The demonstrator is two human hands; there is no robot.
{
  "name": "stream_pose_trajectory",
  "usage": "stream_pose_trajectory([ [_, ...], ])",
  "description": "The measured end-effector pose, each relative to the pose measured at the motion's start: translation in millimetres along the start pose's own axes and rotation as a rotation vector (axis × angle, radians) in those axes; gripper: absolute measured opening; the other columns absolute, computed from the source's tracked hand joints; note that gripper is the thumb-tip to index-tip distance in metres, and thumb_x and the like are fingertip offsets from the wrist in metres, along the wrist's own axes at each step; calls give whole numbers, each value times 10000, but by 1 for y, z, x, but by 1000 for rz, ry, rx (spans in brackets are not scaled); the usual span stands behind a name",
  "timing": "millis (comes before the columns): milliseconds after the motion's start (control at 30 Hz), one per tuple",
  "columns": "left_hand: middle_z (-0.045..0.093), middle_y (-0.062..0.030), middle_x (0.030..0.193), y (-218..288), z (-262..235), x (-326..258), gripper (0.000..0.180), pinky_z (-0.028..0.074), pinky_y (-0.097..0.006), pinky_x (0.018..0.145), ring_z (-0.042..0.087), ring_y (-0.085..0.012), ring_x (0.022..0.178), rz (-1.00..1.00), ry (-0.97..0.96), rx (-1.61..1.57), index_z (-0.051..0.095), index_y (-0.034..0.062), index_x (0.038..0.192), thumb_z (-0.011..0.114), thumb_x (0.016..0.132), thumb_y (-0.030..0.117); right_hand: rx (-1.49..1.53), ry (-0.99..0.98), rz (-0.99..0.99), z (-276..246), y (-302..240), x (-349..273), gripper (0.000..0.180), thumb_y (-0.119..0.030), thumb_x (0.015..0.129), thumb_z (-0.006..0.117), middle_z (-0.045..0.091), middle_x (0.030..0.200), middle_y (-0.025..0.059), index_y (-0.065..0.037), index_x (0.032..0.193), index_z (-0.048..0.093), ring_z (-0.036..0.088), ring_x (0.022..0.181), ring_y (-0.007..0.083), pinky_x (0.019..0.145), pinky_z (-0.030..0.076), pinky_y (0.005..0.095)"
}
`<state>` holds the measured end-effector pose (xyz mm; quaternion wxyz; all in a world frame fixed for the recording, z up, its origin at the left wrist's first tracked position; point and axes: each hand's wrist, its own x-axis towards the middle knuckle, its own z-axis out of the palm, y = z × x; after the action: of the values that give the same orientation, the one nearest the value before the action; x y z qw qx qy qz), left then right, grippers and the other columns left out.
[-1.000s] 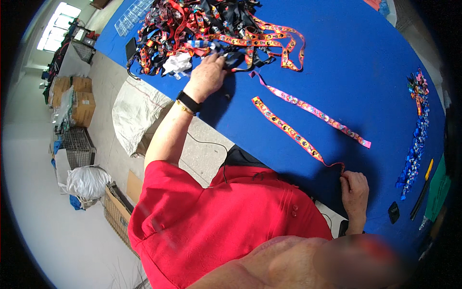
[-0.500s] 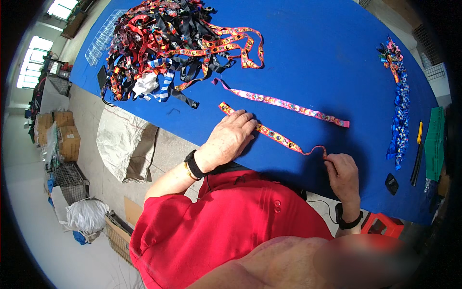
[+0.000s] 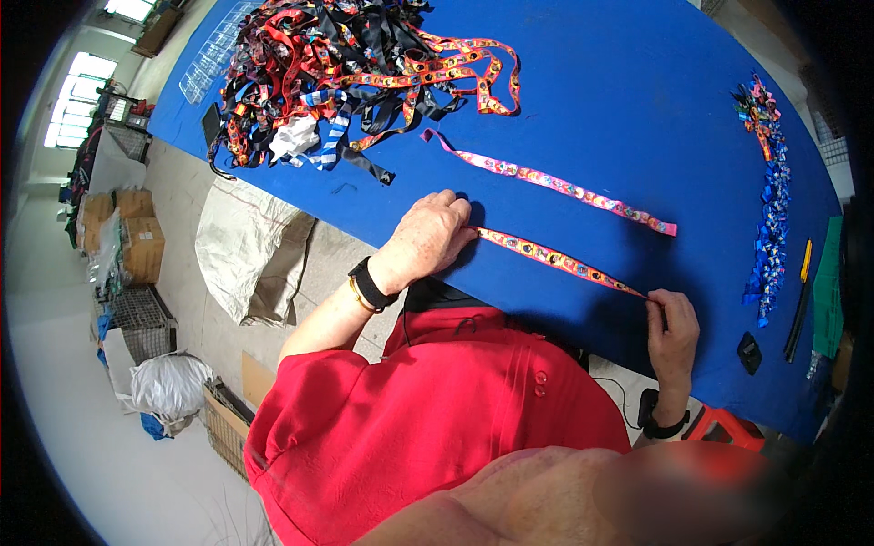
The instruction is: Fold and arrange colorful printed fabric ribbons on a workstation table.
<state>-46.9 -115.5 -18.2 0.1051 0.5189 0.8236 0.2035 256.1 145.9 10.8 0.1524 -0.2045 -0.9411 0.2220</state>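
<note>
- head view: the left part of the yellow-red ribbon (image 3: 560, 260) was gripped by the left hand (image 3: 430, 232).
- its right end was pinched by the right hand (image 3: 672, 329).
- the ribbon was held straight over the blue table (image 3: 619, 91), near the pink ribbon (image 3: 564, 187).

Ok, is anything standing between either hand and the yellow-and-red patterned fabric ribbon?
Nothing visible: the left hand and right hand both touch the yellow-and-red patterned fabric ribbon, which stretches between them. The pink patterned fabric ribbon lies apart, farther from the person on the blue tabletop.
</note>
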Motion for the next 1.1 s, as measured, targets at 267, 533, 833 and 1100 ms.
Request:
stream_pose_trajectory([
  [267, 645, -160, 786, -9, -34, -5, 139, 481, -430, 714, 636, -352, 811, -56, -58, -153, 590, 36, 885, 699, 853, 116, 105, -4, 188, 1, 7, -5, 62, -47, 952, 616, 612, 887, 102, -3, 994, 628, 604, 793, 203, 712, 473, 311],
  [533, 630, -7, 810, -32, -24, -12, 123, 462, -270, 646, 557, -95, 728, -355, 58, -413, 647, 36, 1044, 654, 950, 115, 179, 53, 290, 3, 6, -8, 82, -72, 954, 640, 614, 870, 51, -15, 1012, 646, 576, 751, 131, 684, 467, 272],
  [833, 697, 4, 865, -44, -19, -10, 121, 438, -196, 586, 561, -30, 703, -618, 191, -658, 677, 29, 1005, 690, 935, 127, 470, 25, 667, 12, 23, -17, 150, -185, 982, 640, 609, 839, -28, -46, 1028, 673, 541, 739, 56, 656, 441, 210],
  [1100, 700, -34, 889, -45, -14, -11, 184, 495, -213, 626, 617, -77, 666, -732, 280, -706, 665, 9, 1101, 685, 936, 89, 594, 46, 797, 16, 34, -20, 168, -197, 985, 635, 621, 847, -18, -63, 1081, 668, 562, 736, 58, 630, 452, 203],
])
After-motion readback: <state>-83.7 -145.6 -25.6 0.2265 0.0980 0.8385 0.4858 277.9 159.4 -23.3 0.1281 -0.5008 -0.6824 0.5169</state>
